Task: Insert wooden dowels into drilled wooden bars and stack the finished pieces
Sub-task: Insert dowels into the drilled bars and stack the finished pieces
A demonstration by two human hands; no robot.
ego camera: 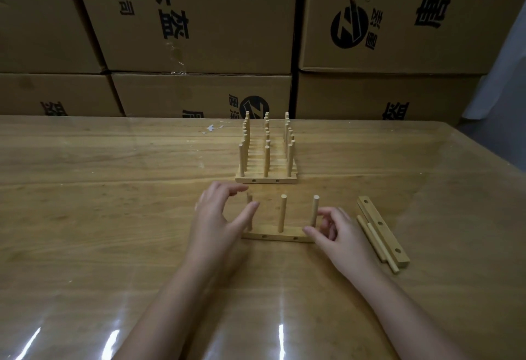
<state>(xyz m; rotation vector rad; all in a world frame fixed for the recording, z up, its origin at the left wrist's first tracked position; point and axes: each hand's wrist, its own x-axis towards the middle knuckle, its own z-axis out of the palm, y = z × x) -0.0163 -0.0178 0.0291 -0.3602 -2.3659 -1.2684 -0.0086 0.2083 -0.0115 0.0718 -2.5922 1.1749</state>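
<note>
Flanking the three-dowel bar (277,236) on the desk (113,217), just short of the finished stack (267,160): left hand (219,214) and right hand (338,234), fingers (252,209) loosely curved, plainly gripping nothing. Likely to tilt or loosen a dowel (282,213) if lifted unevenly; could knock the stack if set down crooked.

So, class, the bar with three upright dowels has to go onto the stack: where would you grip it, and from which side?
Probably the bar by its two short ends, left hand coming from the left, right hand from the right. It lies flat and long, and the upright dowels crowd its top and might pull loose.
</note>
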